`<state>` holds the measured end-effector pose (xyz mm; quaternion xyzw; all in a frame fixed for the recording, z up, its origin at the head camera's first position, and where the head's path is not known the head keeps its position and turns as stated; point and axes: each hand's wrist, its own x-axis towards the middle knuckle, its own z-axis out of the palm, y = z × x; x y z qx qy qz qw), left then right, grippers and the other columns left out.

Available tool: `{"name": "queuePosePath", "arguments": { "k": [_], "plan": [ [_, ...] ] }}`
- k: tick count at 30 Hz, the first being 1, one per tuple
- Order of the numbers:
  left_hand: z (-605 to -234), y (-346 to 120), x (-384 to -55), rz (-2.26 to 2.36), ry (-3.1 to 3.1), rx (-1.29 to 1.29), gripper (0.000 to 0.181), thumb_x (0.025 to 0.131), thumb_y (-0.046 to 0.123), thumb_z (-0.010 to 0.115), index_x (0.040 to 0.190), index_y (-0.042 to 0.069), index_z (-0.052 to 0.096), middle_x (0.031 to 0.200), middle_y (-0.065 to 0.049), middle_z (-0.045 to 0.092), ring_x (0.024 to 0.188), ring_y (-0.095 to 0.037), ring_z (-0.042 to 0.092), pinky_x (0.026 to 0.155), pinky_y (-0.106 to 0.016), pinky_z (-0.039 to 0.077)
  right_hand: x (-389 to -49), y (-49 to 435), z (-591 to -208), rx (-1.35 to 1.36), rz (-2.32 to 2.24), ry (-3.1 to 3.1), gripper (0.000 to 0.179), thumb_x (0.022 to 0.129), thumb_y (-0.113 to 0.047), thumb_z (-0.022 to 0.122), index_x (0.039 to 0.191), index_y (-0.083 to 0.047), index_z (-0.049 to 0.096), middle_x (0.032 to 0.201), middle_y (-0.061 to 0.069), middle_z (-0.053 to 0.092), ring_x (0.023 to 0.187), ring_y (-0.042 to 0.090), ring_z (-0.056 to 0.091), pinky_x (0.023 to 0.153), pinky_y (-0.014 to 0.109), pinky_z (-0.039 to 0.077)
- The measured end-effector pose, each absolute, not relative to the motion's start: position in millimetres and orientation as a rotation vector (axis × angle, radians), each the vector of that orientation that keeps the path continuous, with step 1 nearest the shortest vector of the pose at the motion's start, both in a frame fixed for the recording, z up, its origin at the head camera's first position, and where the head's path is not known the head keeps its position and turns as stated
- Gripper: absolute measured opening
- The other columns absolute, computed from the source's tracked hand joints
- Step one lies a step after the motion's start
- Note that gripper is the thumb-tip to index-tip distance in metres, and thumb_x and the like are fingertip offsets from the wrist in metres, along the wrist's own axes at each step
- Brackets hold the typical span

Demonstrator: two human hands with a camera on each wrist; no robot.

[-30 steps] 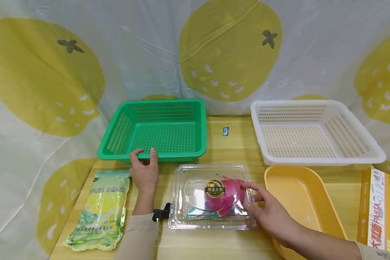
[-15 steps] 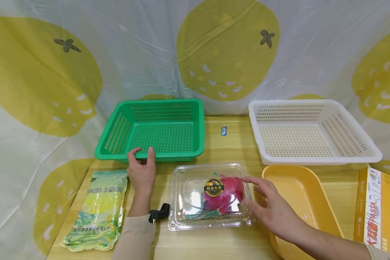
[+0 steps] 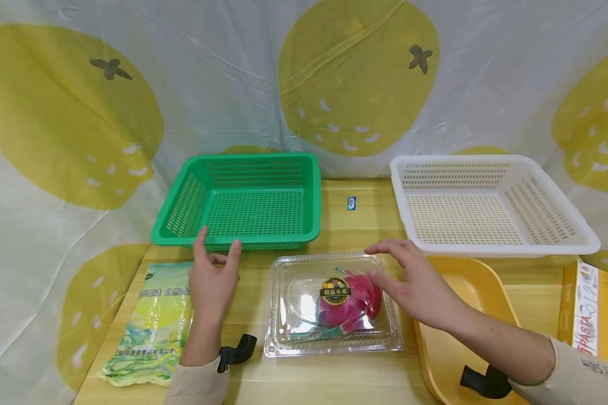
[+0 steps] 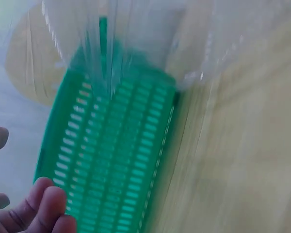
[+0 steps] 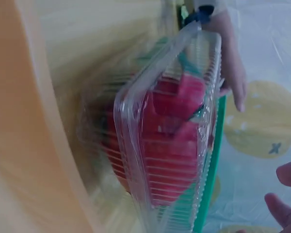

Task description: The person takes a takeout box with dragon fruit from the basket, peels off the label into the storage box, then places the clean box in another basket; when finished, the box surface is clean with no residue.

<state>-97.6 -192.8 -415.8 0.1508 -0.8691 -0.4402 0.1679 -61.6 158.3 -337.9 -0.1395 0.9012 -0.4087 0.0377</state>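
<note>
Clear plastic clamshell box (image 3: 304, 308) lies flat on the table (image 3: 334, 225), between the two hands, its lid down over a red fruit (image 3: 353, 306) with green tips that sits toward the right side inside; a round black-and-gold label (image 3: 335, 292) with Chinese lettering is stuck on top. The right hand (image 3: 418, 284) is at the box's right edge, thumb and forefinger spread apart over it and gripping nothing; in the right wrist view its fingertips are clear of the plastic. The left hand (image 3: 213, 287) is also free of any grip, fingers parted, between the box and a yellow-green printed bag (image 3: 152, 323), whose right edge it overlaps from above; whether it touches the bag cannot be told. Behind the left hand stands a green perforated basket (image 3: 271, 240). Under the right forearm is an orange-yellow tray (image 3: 486, 287), and just behind that a white perforated basket (image 3: 466, 248). An orange-and-white pasta box (image 3: 590, 315) lies at the far right, and a small blue packet (image 3: 352, 203) rests between the baskets. A lemon-printed cloth (image 3: 360, 73) hangs at the back.
</note>
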Motion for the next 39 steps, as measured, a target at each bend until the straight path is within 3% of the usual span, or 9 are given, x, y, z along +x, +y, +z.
{"name": "queuePosePath", "arguments": {
  "k": [5,9,15,22,34,39],
  "plan": [
    [-411.6,-177.8,-81.2,-1.27,-2.572,0.208,0.068,0.097,0.051,0.065,0.153,0.021,0.044,0.113,-0.012,0.07,0.092,-0.029,0.074,0.068,-0.037,0.06,-80.2,147.4,-342.1,-0.556,-1.123,2.763,0.027,0.096,-0.026,0.072,0.122,-0.02,0.068,0.139,0.012,0.053,0.126,0.039,0.056,0.101,0.062,0.05],
    [-408.0,-164.8,-73.8,-1.373,-2.665,0.042,0.063,0.097,0.043,0.069,0.149,0.014,0.049,0.137,-0.017,0.055,0.119,-0.039,0.065,0.089,-0.048,0.06,-93.9,138.4,-344.8,-0.687,-0.957,2.757,0.025,0.095,-0.027,0.074,0.118,-0.021,0.071,0.139,0.012,0.056,0.125,0.037,0.056,0.099,0.056,0.054],
    [-413.7,-145.7,-70.6,-1.581,-2.764,-0.089,0.068,0.097,0.045,0.069,0.154,0.021,0.041,0.157,-0.012,0.036,0.141,-0.043,0.044,0.105,-0.06,0.049,-108.6,129.7,-352.8,-0.916,-0.719,2.727,0.026,0.095,-0.03,0.073,0.119,-0.021,0.071,0.141,0.012,0.057,0.127,0.037,0.055,0.103,0.052,0.052],
    [-419.1,-124.6,-69.4,-1.651,-2.723,-0.178,0.063,0.097,0.034,0.07,0.152,0.014,0.045,0.165,-0.02,0.025,0.15,-0.048,0.03,0.115,-0.074,0.027,-114.0,125.9,-364.5,-1.033,-0.654,2.692,0.025,0.096,-0.031,0.073,0.119,-0.02,0.072,0.137,0.011,0.059,0.121,0.033,0.06,0.103,0.048,0.055],
    [-426.2,-109.6,-77.9,-1.734,-2.643,-0.092,0.051,0.101,0.013,0.061,0.151,0.018,0.05,0.165,-0.015,0.031,0.151,-0.045,0.032,0.116,-0.071,0.028,-126.5,127.1,-369.5,-1.157,-0.68,2.699,0.004,0.093,-0.022,0.076,0.095,-0.022,0.073,0.129,0.013,0.067,0.128,0.032,0.06,0.106,0.049,0.053],
    [-427.3,-104.8,-81.3,-1.747,-2.627,-0.061,0.049,0.101,0.013,0.06,0.15,0.016,0.051,0.164,-0.015,0.033,0.151,-0.043,0.032,0.119,-0.069,0.027,-130.4,124.1,-374.0,-1.1,-0.689,2.718,0.008,0.095,-0.023,0.073,0.088,-0.023,0.069,0.126,0.01,0.07,0.13,0.031,0.06,0.11,0.055,0.046]
  ]
}}
